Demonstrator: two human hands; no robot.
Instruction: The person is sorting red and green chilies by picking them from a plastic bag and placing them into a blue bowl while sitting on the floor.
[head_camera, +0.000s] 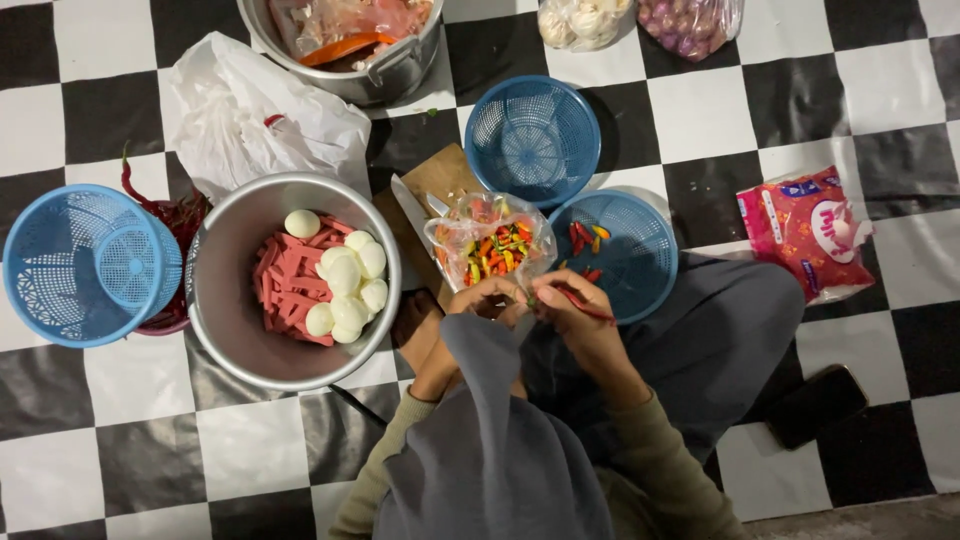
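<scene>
Grey cloth (490, 440) hangs nearest. Both my hands pinch one slim red chili (585, 306): left hand (487, 300) at its green stem, right hand (580, 320) along its body, beside the blue basket (640, 262).

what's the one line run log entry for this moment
left hand: at chili bag | right hand: pinching red chili | blue basket: few chilies | metal bowl: eggs, red strips

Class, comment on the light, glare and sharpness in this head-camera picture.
Head view: soft even light; glare streaks on the glossy checkered floor; sheen on the metal bowl rim; short shadow beside the upper blue basket; the hands, left hand and right hand, slightly soft.
</scene>
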